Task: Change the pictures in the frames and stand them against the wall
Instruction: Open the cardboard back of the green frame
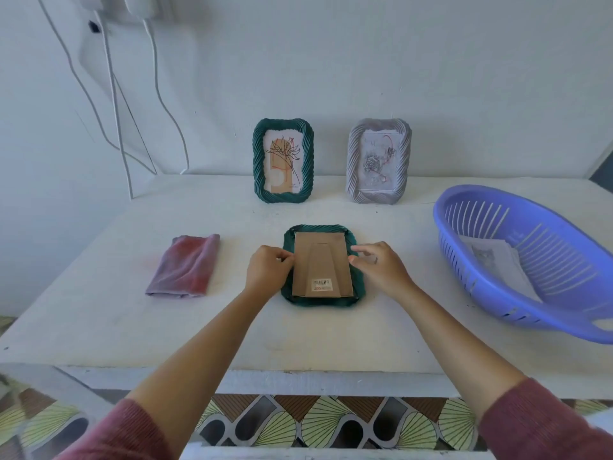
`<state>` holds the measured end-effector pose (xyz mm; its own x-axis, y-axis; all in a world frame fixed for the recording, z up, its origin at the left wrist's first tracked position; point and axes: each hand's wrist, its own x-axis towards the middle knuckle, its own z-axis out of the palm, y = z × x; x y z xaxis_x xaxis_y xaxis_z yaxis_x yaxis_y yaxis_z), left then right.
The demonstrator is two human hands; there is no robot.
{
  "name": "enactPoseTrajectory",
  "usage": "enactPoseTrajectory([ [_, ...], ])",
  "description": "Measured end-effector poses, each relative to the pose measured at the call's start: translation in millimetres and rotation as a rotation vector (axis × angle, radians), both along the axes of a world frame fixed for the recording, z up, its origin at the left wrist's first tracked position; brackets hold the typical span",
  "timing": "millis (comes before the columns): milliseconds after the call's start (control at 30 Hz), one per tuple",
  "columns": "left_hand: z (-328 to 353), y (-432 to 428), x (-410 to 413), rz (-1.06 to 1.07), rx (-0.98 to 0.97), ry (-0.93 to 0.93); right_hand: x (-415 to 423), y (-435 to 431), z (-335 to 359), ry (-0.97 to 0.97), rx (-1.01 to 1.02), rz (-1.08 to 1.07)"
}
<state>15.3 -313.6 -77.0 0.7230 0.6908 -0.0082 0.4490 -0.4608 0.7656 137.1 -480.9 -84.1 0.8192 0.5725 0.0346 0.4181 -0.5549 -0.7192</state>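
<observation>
A dark green frame [318, 302] lies face down in the middle of the white table, its brown cardboard back [323, 267] with a barcode sticker facing up. My left hand [267, 272] pinches at the left edge of that back, fingers curled. Fingertips of my right hand [379, 265] touch the back's right edge. Against the wall stand a second green frame [283, 161] with a plant drawing and a grey frame [378, 161] with a rose picture.
A folded pink-purple cloth [185, 267] lies left of the flat frame. A blue plastic basket [527, 260] with paper sheets [497, 260] inside sits at the right. White cables [112, 94] hang down the wall at the back left.
</observation>
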Motion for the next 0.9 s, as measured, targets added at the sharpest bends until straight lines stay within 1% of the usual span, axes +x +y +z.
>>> enactPoseTrajectory([
  [67,1,-4,4,0.026,-0.006,-0.006,2,5,-3,-0.021,-0.064,0.011],
  [133,3,-6,6,0.05,-0.005,-0.006,3,7,-6,-0.035,-0.081,0.006],
  [500,5,-8,13,0.127,-0.161,-0.017,2,7,-11,-0.018,0.019,-0.026],
  [733,14,-10,15,0.171,-0.241,-0.103,4,7,-12,0.006,0.055,-0.025],
  [900,22,-8,16,0.129,-0.279,-0.144,7,6,-12,0.008,0.053,0.0],
])
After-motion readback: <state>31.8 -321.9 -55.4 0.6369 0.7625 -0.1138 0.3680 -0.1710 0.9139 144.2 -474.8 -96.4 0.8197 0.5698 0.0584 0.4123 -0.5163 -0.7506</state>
